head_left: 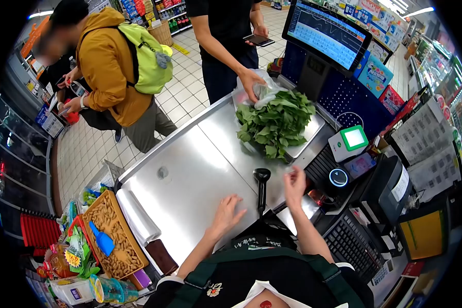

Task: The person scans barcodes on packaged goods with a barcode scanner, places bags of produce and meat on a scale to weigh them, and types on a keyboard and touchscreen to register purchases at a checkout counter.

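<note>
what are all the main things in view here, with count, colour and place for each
leafy greens: one bunch, green, far end of counter
plastic bag: one, clear, at the greens
counter: one, silver, centre
scanner: one, black, on counter
screen: one, blue display, upper right
payment box: one, white and green, right side
keyboard: one, black, lower right
plastic roll: one, clear, counter's left edge
tray: one, orange-brown, lower left
peanuts: many, tan, in tray
scoop: one, blue, on peanuts
backpack: one, yellow-green, on shopper, upper left
phone: one, dark, held across counter
left hand: one, bare, left of scanner
right hand: one, bare, right of scanner
</note>
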A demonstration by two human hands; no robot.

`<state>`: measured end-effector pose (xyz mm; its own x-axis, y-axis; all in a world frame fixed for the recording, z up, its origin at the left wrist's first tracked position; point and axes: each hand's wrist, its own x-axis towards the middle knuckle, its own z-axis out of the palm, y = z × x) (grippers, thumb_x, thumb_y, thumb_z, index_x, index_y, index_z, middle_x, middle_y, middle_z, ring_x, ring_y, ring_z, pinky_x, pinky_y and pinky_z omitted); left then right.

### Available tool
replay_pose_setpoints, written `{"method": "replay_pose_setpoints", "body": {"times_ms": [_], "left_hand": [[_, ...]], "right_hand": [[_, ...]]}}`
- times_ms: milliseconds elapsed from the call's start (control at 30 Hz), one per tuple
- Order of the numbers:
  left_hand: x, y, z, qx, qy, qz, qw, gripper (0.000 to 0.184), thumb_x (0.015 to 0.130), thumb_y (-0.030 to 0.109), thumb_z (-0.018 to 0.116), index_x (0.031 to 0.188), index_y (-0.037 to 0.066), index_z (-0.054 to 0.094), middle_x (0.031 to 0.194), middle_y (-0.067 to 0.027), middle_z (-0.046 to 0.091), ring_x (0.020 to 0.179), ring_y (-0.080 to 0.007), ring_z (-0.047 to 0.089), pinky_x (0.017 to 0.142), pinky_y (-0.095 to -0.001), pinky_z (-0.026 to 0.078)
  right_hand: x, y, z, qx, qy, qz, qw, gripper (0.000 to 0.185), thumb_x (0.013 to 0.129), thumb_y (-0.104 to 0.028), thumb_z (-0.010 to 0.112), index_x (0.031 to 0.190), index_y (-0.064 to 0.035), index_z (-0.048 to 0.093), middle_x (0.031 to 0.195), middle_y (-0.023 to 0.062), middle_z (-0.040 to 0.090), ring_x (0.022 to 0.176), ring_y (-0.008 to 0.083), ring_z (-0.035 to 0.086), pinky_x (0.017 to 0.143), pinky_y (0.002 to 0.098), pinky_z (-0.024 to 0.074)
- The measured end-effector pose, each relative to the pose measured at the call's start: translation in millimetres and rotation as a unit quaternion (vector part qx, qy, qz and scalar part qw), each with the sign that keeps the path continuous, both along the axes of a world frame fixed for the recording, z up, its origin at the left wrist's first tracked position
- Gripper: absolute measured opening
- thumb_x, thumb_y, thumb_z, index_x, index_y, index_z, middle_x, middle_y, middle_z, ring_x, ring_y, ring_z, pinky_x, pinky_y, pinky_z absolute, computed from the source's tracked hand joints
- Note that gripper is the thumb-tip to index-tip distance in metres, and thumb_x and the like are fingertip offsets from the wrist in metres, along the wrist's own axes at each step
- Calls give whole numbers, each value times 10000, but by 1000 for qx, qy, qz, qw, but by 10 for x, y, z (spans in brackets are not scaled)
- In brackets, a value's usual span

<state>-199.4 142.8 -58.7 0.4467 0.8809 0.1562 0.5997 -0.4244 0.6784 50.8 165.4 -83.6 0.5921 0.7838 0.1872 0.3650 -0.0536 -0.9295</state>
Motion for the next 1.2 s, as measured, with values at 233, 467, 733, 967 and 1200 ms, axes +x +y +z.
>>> {"method": "replay_pose_setpoints", "body": {"times_ms": [233,467,733,967,1200], "left_hand": [[34,-138,-111,-80,19,-30,996,201,805,189,682,786,10,592,695,-153,597,689,-358,581,627,-440,463],[77,51,-12,-107,17,40,993,194,867,179,614,775,21,550,696,-201,593,678,-415,564,602,-471,441],[-86,105,-66,-186,76,72,977,227,836,244,646,753,41,587,654,-159,613,632,-361,604,582,-448,463],[-155,147,-59,-208,84,82,971,207,764,221,664,721,42,570,626,-146,593,638,-340,600,596,-432,464],[-213,166,-147,-205,67,114,970,216,780,234,671,757,44,573,653,-122,607,636,-312,606,589,-412,466]], "right_hand": [[1008,928,1666,212,-157,-82,961,143,870,-71,616,786,13,536,839,62,526,703,124,512,631,255,432],[1206,1898,2543,284,-136,14,949,74,888,-70,605,855,-10,579,649,50,601,549,99,561,517,255,445],[1253,2789,2563,183,-493,27,850,198,782,-117,647,951,-41,577,982,93,615,969,291,554,822,411,446],[1266,3321,2609,122,-612,-26,781,467,747,-135,658,1185,-43,521,1298,208,489,1266,377,402,1031,446,352],[764,3361,2588,50,-594,42,802,833,770,-388,693,1416,-27,309,1413,217,401,1359,383,301,1098,467,271]]}}
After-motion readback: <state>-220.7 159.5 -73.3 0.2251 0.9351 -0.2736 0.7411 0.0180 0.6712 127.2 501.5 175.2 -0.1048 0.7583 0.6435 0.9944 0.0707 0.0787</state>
